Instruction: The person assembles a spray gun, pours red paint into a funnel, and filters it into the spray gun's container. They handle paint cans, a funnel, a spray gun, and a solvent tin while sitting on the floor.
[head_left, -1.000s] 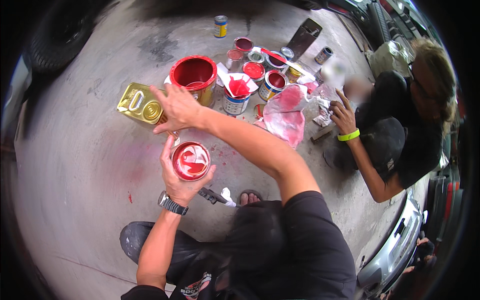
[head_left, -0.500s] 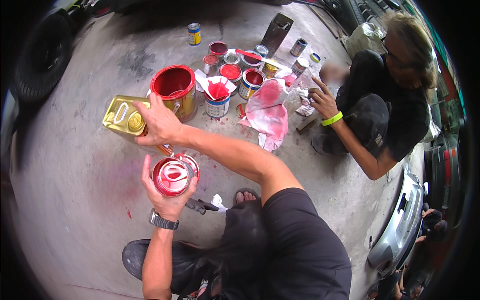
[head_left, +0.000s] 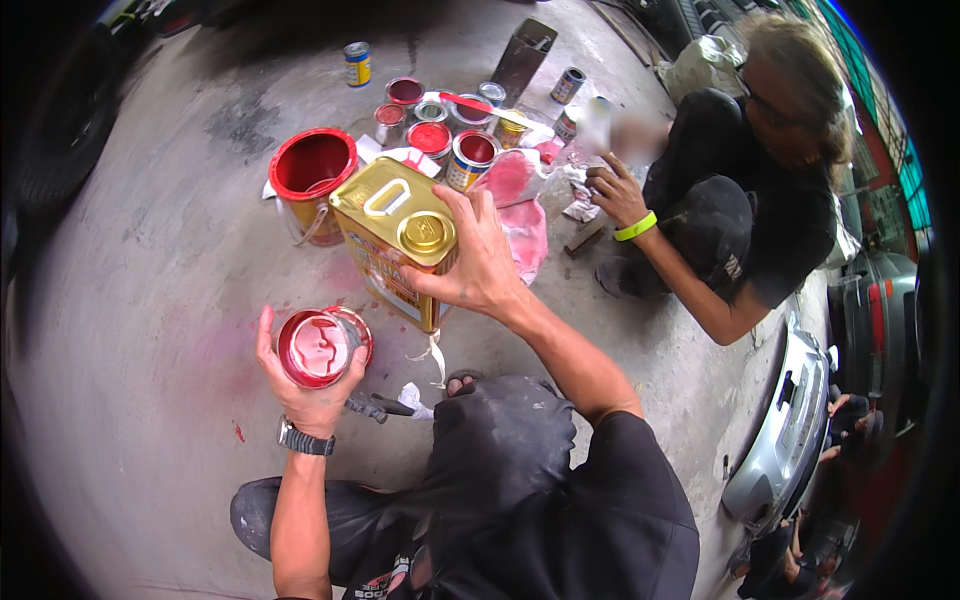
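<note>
My left hand [head_left: 312, 402] is curled around a round, red-rimmed paint cup [head_left: 318, 346], with pinkish, glossy liquid visible inside. Another red rim shows right beside the cup's right edge. My right hand [head_left: 480, 258] grips a gold rectangular tin [head_left: 385, 240] by its upper right side, with the thumb across the near face and fingers over the top. The tin has a white handle and a round gold cap on top. It is tilted and partly hides the cans behind it. A large red-rimmed paint can [head_left: 308, 218] stands at its left.
Several open cans of red paint cluster behind the tin, a red stick [head_left: 485, 107] across them. A stained cloth [head_left: 525, 235] lies to the right. A co-worker [head_left: 745, 200] squats there, hand near the rags. A silver bumper [head_left: 785, 430] lies far right.
My right hand has carried the gold tin rightward, from beside the large red can to in front of the smaller cans. My left hand still holds the cup, which has shifted slightly left.
</note>
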